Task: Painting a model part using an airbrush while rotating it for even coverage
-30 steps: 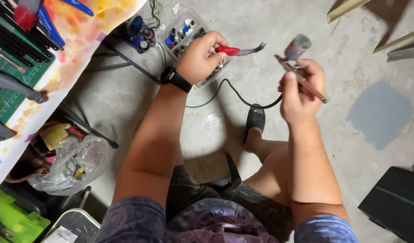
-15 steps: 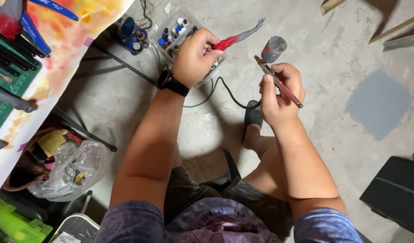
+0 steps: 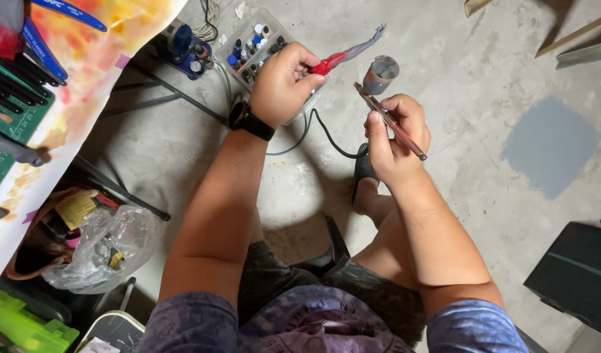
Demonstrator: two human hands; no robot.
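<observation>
Hands work above a concrete floor (image 3: 444, 216), seen from the head camera looking down over the person's knees. The left hand (image 3: 284, 82), with a black watch (image 3: 250, 121) on its wrist, has its grip closed round a small figure (image 3: 346, 55): red where the fingers pinch it, grey and thin toward the far tip, which points up and to the right. The right hand (image 3: 395, 134) holds an airbrush (image 3: 389, 121) like a pen, grip closed on the slim barrel, thumb and forefinger near the front. The airbrush lies tilted, its nose up-left and its tail down-right past the knuckles. A grey paint cup (image 3: 381, 74) stands on its front end, just beside the figure's red part but not touching it. A dark hose (image 3: 326, 134) curves over the floor between the two wrists.

Beyond the left hand lies a clear box (image 3: 255, 42) of small paint bottles, partly hidden by the fingers, with a blue device (image 3: 185, 46) next to it. At the left edge is a paint-stained sheet (image 3: 91, 59) on a desk with a green cutting mat (image 3: 16, 111) and blue-handled pliers (image 3: 65, 10). Below it sits a crumpled plastic bag (image 3: 98, 252). A grey painted patch (image 3: 552, 150) marks the floor to the right, and a black case (image 3: 575, 274) lies at the lower right.
</observation>
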